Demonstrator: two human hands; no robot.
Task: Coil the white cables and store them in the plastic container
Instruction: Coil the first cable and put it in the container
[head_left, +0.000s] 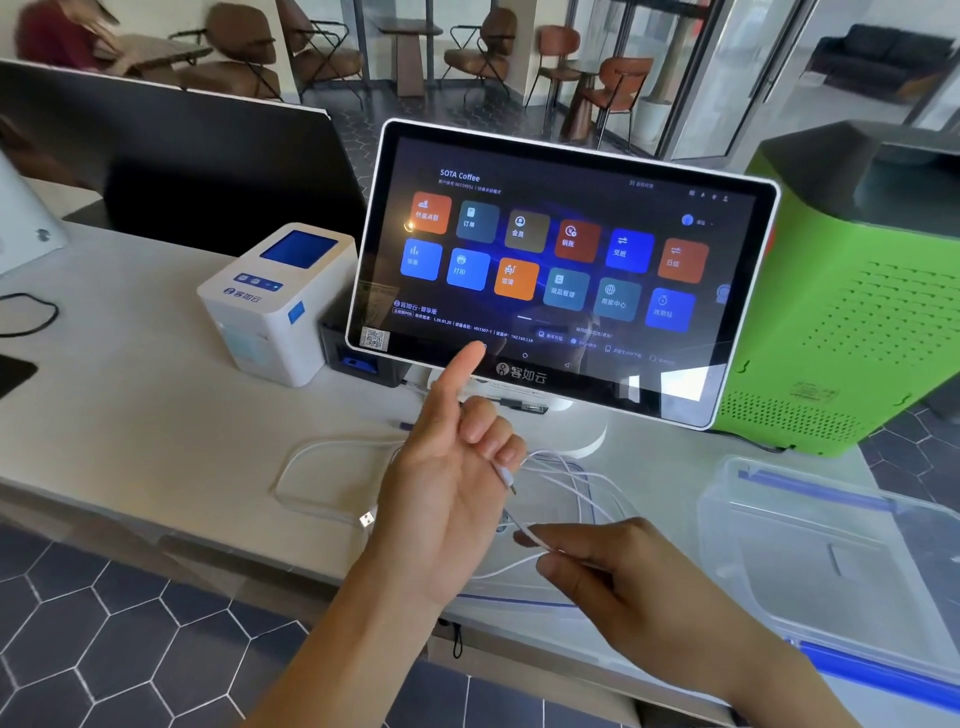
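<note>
The white cable (558, 475) lies in loose, tangled loops on the pale counter (130, 405), just in front of the point-of-sale touchscreen (561, 260), with one long loop trailing off to the left and ending in a USB plug (367, 518). The left hand (447, 499) is raised palm-up: its curled middle, ring and little fingers pin one plug end of the cable against the palm, while the index finger stands straight. The right hand (608, 566) pinches the cable between thumb and fingertips a short way along from that end. This looks like the very start of coiling, with no wraps formed yet. Next, the right hand would need to lead the cable round the left fingers in even turns. The clear plastic container (831, 540) sits open to the right, apparently empty
</note>
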